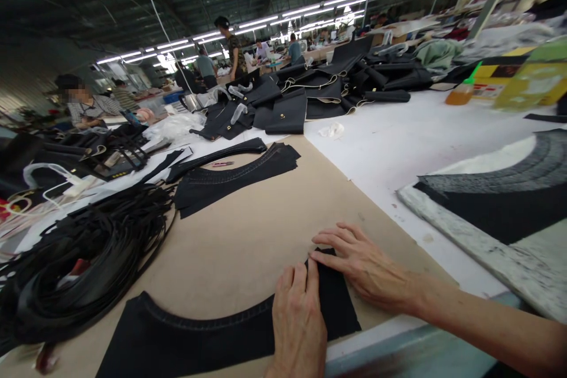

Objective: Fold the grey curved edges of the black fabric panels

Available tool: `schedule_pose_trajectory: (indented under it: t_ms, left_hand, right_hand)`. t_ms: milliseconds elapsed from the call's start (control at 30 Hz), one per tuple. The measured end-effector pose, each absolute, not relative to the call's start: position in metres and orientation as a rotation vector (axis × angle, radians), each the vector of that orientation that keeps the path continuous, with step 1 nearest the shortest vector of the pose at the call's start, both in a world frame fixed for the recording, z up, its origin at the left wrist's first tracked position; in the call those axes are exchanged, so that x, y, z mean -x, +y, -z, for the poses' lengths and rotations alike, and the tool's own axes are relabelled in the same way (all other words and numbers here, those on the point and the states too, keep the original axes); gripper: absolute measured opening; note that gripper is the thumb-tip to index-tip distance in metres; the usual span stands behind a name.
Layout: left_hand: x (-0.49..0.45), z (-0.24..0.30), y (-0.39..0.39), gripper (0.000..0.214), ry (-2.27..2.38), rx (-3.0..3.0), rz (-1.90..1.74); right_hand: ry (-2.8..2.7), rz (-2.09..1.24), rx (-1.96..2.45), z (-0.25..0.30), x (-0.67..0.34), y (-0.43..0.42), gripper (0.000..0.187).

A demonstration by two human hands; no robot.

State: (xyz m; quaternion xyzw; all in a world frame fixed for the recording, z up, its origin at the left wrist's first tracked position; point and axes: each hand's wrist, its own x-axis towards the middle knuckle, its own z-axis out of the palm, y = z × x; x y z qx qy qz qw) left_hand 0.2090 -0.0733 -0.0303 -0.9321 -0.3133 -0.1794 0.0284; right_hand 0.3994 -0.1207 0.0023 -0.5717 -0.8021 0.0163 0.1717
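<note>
A black fabric piece (212, 345) with a curved, turned-over upper edge lies along the near side of the beige board (248, 230). My left hand (297, 316) presses on its curved edge near the right end, fingers close together and bent down over the rim; the thumb is hidden. At the piece's upper right corner rests my right hand (365, 269), its fingers stretched out and apart, one fingertip meeting the left hand's fingertips. Farther back on the board sits a stack of similar curved black pieces (234, 174) with stitch-like marks along the curve.
A heap of black strips (80, 266) covers the left side. Small pink tweezers (222, 163) lie beyond the stacked pieces. Black bag parts (287, 112) pile up at the back. To the right are a marbled slab (478, 248) and a green-tipped glue bottle (463, 91). Co-workers stand in the background.
</note>
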Motion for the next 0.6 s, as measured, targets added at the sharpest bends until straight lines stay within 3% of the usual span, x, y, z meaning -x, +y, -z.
schedule_pose_trajectory:
  t_ms: [333, 600]
  left_hand:
    - [-0.2063, 0.0326, -0.0786, 0.051, -0.962, 2.86, 0.649]
    - [-0.206, 0.0282, -0.0787, 0.053, -0.941, 2.839, 0.626]
  right_hand:
    - [-2.293, -0.027, 1.726, 0.0028, -0.4018, -0.1256, 0.05]
    - [-2.154, 0.044, 1.877, 0.0042, -0.406, -0.1293, 0.066]
